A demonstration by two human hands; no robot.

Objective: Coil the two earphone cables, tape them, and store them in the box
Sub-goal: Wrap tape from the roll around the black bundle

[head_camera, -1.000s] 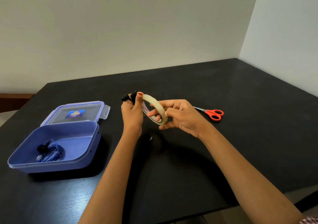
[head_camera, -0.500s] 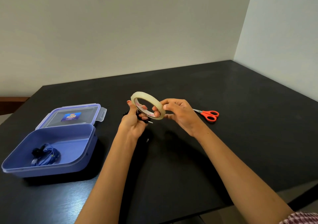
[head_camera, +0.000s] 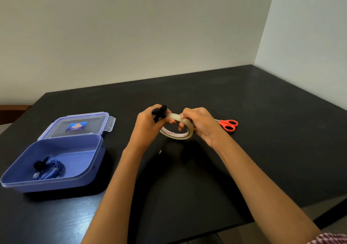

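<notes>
My left hand [head_camera: 147, 126] grips a coiled black earphone cable [head_camera: 160, 112], whose end pokes out above the fingers. My right hand [head_camera: 201, 124] holds a roll of clear tape [head_camera: 177, 133] by its rim, fingers curled over the far edge, and the roll's left edge touches my left thumb. Both hands are raised above the middle of the black table [head_camera: 244, 150]. A blue box [head_camera: 56, 161] stands open at the left, and a coiled dark blue earphone cable [head_camera: 48, 169] lies inside it.
Orange-handled scissors [head_camera: 228, 125] lie on the table just right of my right hand. The box's clear lid [head_camera: 78, 124] lies folded back behind it. Walls close the table off at the back and the right.
The tape roll has tipped from standing upright to lying flatter between my hands. My left hand turned, bringing the black cable above the fingers, and my right hand shifted its hold on the roll's rim.
</notes>
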